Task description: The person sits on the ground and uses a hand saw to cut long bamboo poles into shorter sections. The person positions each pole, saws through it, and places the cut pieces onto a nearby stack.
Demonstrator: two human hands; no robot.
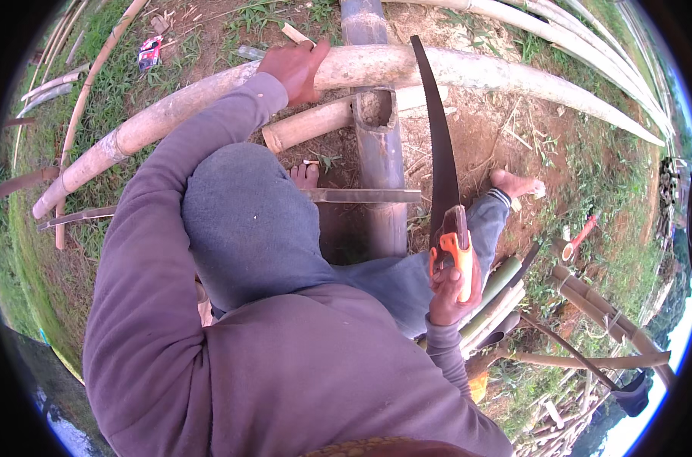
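My left hand [294, 67] is wrapped over a long, pale bamboo pole [369, 67] that runs across in front of me. In my right hand [454, 293], at the right by my leg, is a hand saw [443, 145] with an orange and white handle. Its dark, curved blade points away from me, and its far end overlaps the pole in view; whether they touch I cannot tell. Below the pole lies a thick, dark bamboo post [381, 164] with a squarish hole cut in it. A shorter bamboo piece [308, 126] meets the post near that hole.
A flat bamboo strip [361, 196] crosses the post near my feet. More long poles [589, 46] lie at the far right. On the right are an orange-handled tool [580, 236], cut bamboo lengths [498, 305] and a dark-headed, long-handled tool [631, 394]. A red packet [149, 53] lies on the grass.
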